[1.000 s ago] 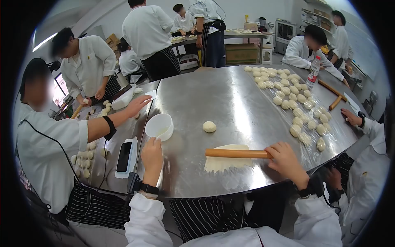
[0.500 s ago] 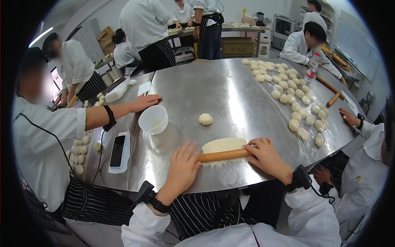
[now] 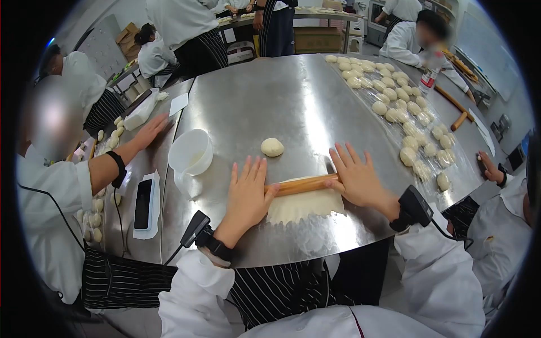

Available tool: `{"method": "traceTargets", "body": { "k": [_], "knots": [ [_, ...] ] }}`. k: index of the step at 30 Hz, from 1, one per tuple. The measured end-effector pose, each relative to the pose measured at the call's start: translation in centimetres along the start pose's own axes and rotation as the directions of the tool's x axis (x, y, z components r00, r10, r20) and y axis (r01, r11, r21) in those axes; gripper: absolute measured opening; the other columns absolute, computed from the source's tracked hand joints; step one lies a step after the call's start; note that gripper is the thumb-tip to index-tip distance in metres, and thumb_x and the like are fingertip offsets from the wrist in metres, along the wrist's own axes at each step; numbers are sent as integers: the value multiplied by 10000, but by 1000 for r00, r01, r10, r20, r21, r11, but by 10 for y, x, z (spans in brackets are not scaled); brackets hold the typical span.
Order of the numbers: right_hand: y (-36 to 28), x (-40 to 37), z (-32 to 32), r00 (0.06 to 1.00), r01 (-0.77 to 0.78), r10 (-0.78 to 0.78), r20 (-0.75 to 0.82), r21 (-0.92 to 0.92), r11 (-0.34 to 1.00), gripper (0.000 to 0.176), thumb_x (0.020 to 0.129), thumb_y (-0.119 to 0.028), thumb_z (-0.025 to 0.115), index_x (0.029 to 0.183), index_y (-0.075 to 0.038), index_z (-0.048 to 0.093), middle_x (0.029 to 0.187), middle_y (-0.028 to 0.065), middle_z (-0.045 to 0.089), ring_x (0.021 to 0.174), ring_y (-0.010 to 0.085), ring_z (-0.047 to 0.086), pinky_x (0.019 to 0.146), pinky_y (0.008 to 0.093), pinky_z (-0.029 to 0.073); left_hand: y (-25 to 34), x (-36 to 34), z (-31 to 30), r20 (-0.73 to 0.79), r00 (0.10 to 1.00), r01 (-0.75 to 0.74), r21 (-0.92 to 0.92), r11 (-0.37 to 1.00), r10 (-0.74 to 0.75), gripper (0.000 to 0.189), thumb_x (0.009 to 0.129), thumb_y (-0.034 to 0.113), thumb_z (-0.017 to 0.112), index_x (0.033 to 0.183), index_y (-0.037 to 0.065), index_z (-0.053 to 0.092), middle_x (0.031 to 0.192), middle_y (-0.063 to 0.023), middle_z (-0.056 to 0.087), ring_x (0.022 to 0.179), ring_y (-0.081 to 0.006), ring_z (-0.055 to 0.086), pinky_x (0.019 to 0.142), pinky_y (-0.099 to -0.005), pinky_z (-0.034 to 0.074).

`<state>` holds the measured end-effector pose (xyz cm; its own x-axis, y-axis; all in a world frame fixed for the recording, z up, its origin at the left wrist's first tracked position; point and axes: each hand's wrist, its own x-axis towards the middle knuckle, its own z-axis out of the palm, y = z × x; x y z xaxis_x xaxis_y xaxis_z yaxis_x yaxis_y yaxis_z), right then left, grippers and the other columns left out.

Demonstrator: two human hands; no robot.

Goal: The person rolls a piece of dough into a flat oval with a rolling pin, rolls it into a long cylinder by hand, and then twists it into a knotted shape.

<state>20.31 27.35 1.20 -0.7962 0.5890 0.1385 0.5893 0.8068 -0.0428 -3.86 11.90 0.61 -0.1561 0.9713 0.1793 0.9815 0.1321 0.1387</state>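
A wooden rolling pin [image 3: 301, 185] lies crosswise on a flat sheet of pale dough [image 3: 307, 208], near the sheet's far edge. My left hand [image 3: 245, 194] rests on the pin's left end, fingers stretched forward and thumb along the wood. On the right end lies my right hand [image 3: 359, 179], palm down with its fingers spread. Neither hand is wrapped round the pin. The dough's near edge is ragged. Just beyond the pin sits a round dough ball [image 3: 272, 147]. A white plastic jug [image 3: 190, 153] stands to the left of my left hand.
Several dough balls lie under plastic wrap [image 3: 394, 107] at the right, near a water bottle [image 3: 431, 73] and another rolling pin [image 3: 453, 101]. On the left are a phone [image 3: 143, 204] and a co-worker's hand [image 3: 151, 130]. A person sits close at my right.
Both my hands have pushed the rolling pin away from me to the sheet's far side, and their fingers have straightened. The camera view has tilted down. The left co-worker's hand has shifted.
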Motion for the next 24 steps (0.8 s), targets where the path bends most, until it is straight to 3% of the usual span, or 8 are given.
{"method": "traceTargets", "body": {
  "k": [5,9,11,12,15,16,19,24],
  "knots": [
    [12,54,3,995,-12,10,95,20,1000,725,982,-592,373,1461,-48,406,1570,166,316,1466,376,239,1104,654,229,-22,38,18,-222,975,31,102,994,-7,606,1011,394,437,1496,43,345,1539,-204,352,1441,-360,297,1161,-521,196],
    [26,97,21,997,-57,57,-42,3,998,549,993,-493,434,1285,-38,527,1450,175,452,1292,379,454,993,568,391,-30,67,10,-551,833,48,168,985,54,509,951,358,567,1360,61,506,1309,-167,553,1256,-339,472,1011,-490,365],
    [29,120,17,989,-119,123,-83,54,991,427,999,-418,460,1160,-38,571,1367,164,522,1135,387,566,901,518,453,-34,66,1,-443,894,-10,126,992,65,433,919,345,612,1241,59,557,1124,-132,572,1093,-314,518,914,-463,400],
    [36,129,25,969,-61,72,-236,57,997,296,965,-326,545,1031,-41,589,1190,152,600,903,394,612,761,495,480,-35,64,-4,-380,922,-43,102,994,78,397,903,338,634,1181,58,582,1032,-115,581,1012,-301,541,865,-450,417],
    [41,119,-3,996,-91,89,24,155,984,254,939,-262,596,1072,-47,607,1108,164,609,845,419,608,726,520,474,-33,41,-19,-88,970,-224,58,973,228,301,909,284,617,1070,30,599,983,-104,578,928,-301,555,850,-426,436],
    [34,109,-28,963,-126,90,253,130,983,194,913,-181,646,1044,-41,620,1129,123,594,1005,336,594,834,436,482,-37,38,-16,-89,950,-295,45,954,298,293,908,264,617,1076,26,597,988,-109,579,923,-301,556,837,-421,440],
    [62,72,-13,934,326,-354,37,314,892,219,886,-109,650,1095,-50,619,1123,119,587,1049,325,556,872,417,462,-49,30,-7,-128,902,-413,25,910,413,271,902,207,618,1094,17,591,998,-118,581,917,-300,558,814,-412,445],
    [51,27,-15,958,280,-254,-136,231,932,334,817,-22,652,1146,-58,601,1103,105,570,1052,303,528,892,398,445,-28,23,-25,-250,893,-370,62,927,373,269,885,142,619,1113,5,580,1003,-121,577,949,-314,546,838,-408,437]
  ]
}}
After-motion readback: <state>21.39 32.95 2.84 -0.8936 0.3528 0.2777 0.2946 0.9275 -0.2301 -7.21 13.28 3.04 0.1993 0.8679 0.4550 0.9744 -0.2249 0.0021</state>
